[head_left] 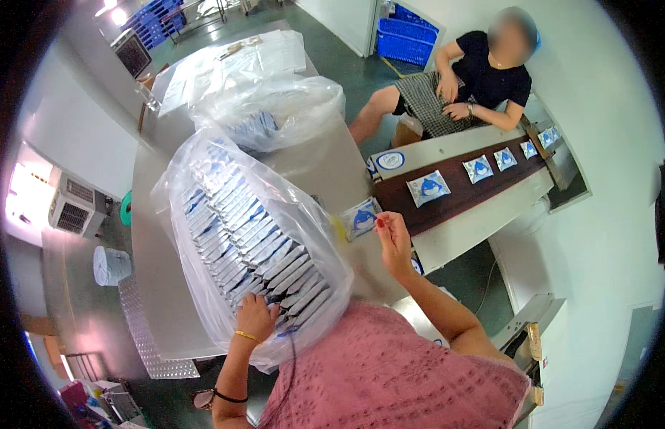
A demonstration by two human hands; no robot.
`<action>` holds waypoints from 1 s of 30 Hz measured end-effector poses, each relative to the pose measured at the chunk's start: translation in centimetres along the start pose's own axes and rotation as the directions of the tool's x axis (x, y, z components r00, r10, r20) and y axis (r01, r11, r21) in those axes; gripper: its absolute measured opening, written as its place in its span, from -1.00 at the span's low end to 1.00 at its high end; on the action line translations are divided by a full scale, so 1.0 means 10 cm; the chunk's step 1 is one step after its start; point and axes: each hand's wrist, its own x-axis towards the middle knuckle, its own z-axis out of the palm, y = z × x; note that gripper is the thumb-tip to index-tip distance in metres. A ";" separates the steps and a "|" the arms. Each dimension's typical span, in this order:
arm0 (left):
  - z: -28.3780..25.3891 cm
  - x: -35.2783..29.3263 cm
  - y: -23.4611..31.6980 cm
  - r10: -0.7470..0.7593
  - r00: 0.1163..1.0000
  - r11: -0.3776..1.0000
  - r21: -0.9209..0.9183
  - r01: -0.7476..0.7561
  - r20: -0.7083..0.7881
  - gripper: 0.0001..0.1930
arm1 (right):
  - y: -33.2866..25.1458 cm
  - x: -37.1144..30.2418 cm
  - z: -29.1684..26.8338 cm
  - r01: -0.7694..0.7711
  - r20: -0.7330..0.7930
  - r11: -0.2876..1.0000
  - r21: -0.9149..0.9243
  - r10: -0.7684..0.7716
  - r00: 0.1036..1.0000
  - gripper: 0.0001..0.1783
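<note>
A smooth, silver-and-blue foil pillow packet (362, 218) lies by the near end of a dark brown belt (454, 201), its longer axis slanting up rightward. The right hand (394, 243) has its fingertips narrowly together at the packet's right edge; I cannot tell if they grip. Five similar packets line the belt. The left hand (257, 318) bends over two rows of upright foil packets (239, 227) in a crinkled clear plastic bag (307, 229), its grip unclear.

Farthest packets (216, 163) in nearer bag (296, 207) (silvery, apparently) indistinct.
</note>
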 end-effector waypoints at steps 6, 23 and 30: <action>-0.06 -0.06 0.09 -0.078 0.995 0.997 -0.011 0.079 0.063 -0.53 | 0.64 -0.28 0.08 0.190 0.533 0.889 -0.416 0.069 0.843 -0.64; -0.15 -0.04 0.18 -0.079 0.997 0.992 -0.100 0.081 0.028 -0.67 | 1.69 1.70 -2.01 0.181 0.209 0.129 -0.975 0.256 0.944 -0.72; -0.01 -0.06 0.06 -0.038 0.999 0.998 -0.049 0.038 -0.005 -0.60 | 2.19 1.90 -2.42 0.344 0.252 -0.217 -0.914 0.362 0.897 -0.40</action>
